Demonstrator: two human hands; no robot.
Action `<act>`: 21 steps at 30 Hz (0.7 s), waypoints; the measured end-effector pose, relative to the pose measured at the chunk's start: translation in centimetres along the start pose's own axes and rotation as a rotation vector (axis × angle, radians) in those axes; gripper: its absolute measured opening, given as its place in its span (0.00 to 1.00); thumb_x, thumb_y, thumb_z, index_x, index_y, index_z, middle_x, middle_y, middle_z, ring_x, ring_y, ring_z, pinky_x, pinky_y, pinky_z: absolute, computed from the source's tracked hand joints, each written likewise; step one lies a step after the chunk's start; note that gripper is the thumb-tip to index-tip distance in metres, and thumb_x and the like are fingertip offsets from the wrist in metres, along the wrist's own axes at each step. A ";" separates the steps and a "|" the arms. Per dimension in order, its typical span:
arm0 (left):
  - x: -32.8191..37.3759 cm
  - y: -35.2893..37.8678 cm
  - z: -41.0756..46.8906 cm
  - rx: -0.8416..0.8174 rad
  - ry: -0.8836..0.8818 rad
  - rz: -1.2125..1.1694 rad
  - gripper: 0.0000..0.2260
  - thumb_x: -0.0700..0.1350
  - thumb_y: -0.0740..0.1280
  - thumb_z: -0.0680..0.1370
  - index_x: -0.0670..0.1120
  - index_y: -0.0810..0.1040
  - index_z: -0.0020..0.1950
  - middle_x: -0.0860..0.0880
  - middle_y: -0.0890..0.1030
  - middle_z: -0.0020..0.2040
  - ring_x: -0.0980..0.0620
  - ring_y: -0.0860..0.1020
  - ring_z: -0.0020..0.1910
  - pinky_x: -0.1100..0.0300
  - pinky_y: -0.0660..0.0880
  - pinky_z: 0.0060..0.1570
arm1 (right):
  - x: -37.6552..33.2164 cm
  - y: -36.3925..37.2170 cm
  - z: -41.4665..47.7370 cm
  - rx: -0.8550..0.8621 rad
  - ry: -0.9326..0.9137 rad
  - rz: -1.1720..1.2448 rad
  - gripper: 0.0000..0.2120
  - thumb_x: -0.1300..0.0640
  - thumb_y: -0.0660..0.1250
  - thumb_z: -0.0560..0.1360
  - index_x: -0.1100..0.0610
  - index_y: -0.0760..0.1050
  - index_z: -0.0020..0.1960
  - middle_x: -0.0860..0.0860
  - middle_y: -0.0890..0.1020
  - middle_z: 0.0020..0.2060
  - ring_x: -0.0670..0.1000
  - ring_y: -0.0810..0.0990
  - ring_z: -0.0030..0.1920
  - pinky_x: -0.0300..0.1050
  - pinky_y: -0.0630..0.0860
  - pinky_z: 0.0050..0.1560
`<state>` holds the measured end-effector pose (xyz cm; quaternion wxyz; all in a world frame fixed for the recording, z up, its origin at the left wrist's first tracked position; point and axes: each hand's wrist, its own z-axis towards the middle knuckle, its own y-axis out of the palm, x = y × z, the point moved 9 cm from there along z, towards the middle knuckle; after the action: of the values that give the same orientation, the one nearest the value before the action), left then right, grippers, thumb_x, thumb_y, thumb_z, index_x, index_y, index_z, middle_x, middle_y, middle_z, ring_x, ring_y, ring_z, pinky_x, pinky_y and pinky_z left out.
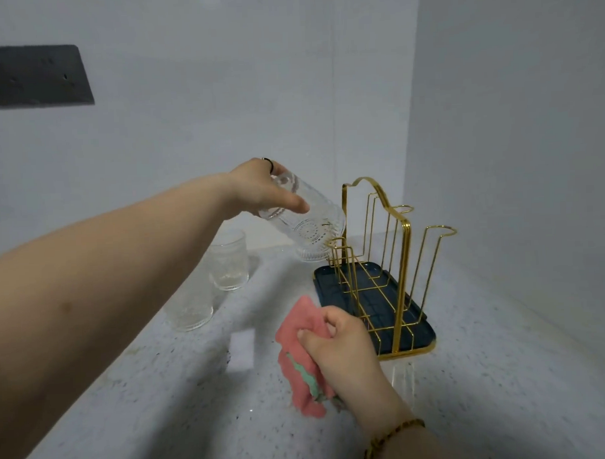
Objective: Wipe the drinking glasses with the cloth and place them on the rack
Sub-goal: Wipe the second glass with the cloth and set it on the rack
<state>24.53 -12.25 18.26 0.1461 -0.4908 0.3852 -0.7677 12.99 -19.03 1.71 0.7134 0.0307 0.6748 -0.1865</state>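
1. Now the left hand (258, 189) is clamped round the base end of a patterned drinking glass (302, 226), tipped mouth-down and coming in over the far gold prong (339, 248) of the rack (403, 260); rim at or just above the prong, contact too close to call
2. Right hand (339, 344) at 6 o'clock of the rack, fist closed on the bunched pink cloth (298, 360), held above the counter
3. Progress, by my read: early; this glass looks wiped, while no glass sits seated on the rack
4. Left to do: two more glasses at 9 o'clock, the farther glass (228, 262) and the nearer glass (189, 310), standing on the speckled counter (163, 406)
5. In the way: the tall gold handle frame (372, 206) crowds the prongs; the dark drip tray (369, 302) underneath is bare
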 end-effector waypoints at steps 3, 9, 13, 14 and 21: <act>0.8 1.1 0.9 -0.050 0.003 0.106 0.31 0.45 0.74 0.69 0.43 0.66 0.69 0.46 0.71 0.62 0.50 0.70 0.53 0.60 0.71 0.46 | 0.3 0.5 0.2 -0.016 -0.003 -0.019 0.04 0.62 0.62 0.73 0.61 0.74 0.46 0.61 0.79 0.40 0.50 0.72 0.34 0.40 0.69 0.32; 1.4 3.3 1.9 -0.137 0.010 0.172 0.32 0.45 0.74 0.68 0.43 0.64 0.68 0.45 0.72 0.63 0.49 0.71 0.52 0.60 0.71 0.47 | 0.6 0.8 0.4 -0.017 -0.020 -0.014 0.05 0.63 0.62 0.73 0.65 0.73 0.45 0.61 0.75 0.36 0.49 0.71 0.35 0.42 0.69 0.36; 1.4 4.7 2.2 -0.157 0.050 0.292 0.30 0.47 0.74 0.68 0.42 0.67 0.67 0.45 0.72 0.64 0.48 0.72 0.57 0.61 0.69 0.51 | 0.8 1.4 0.3 -0.049 -0.019 0.000 0.07 0.63 0.62 0.72 0.68 0.70 0.46 0.54 0.73 0.35 0.49 0.71 0.34 0.40 0.68 0.34; 1.4 5.1 2.2 -0.163 0.062 0.315 0.30 0.47 0.74 0.69 0.42 0.68 0.67 0.46 0.72 0.65 0.48 0.72 0.60 0.62 0.68 0.53 | 0.8 1.3 0.3 -0.050 -0.017 0.001 0.07 0.63 0.62 0.72 0.68 0.70 0.44 0.54 0.72 0.34 0.49 0.70 0.32 0.39 0.68 0.33; -0.2 5.7 2.1 -0.181 0.082 0.287 0.29 0.45 0.72 0.70 0.45 0.67 0.69 0.48 0.69 0.69 0.49 0.67 0.68 0.64 0.62 0.59 | 0.8 1.6 0.4 -0.104 0.033 0.086 0.02 0.63 0.63 0.71 0.58 0.71 0.40 0.55 0.73 0.35 0.49 0.70 0.35 0.38 0.67 0.32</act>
<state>25.54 -16.83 14.36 0.1933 -0.4101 0.5246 -0.7206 13.83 -17.87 0.66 0.7103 0.0255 0.6932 -0.1196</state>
